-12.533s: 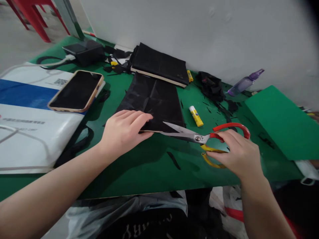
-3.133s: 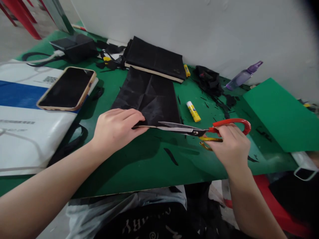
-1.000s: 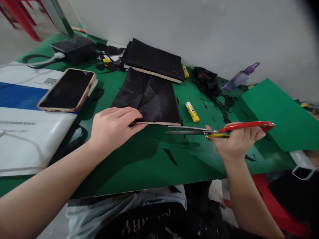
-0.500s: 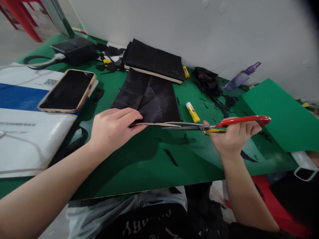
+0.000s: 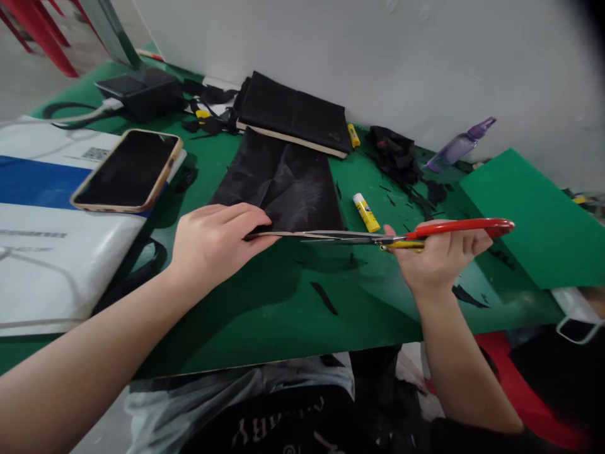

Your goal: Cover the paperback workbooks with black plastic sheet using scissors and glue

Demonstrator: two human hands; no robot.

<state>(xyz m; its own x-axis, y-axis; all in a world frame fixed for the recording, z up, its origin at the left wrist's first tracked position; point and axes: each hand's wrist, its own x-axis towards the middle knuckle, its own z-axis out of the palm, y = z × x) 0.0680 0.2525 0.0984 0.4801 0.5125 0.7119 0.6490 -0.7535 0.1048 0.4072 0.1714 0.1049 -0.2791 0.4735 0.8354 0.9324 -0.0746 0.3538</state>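
My left hand (image 5: pixel 222 236) pinches the near edge of a creased black sheet (image 5: pixel 293 183), thumb below and fingers on top. A thin pale strip shows along that edge. My right hand (image 5: pixel 437 258) is closed around the handles of red-handled scissors (image 5: pixel 460 228). Their blades point left, lying along the sheet's near edge and nearly together. Below the red handle, a small yellow object pokes out from the right hand; its kind is unclear. Past the sheet's right side a yellow glue stick (image 5: pixel 366 213) with a white cap lies on the green table (image 5: pixel 283 321).
At the back lies a black-covered book (image 5: pixel 293 116) over the sheet's far end. A phone (image 5: pixel 130 170) rests on a white and blue package (image 5: pixel 42 252) at left. Black scraps (image 5: pixel 324 298), a purple spray bottle (image 5: pixel 458 148) and a green board (image 5: pixel 539 221) lie around.
The scissor blades have closed closer together along the sheet's near edge. My left hand keeps its pinch in almost the same place.
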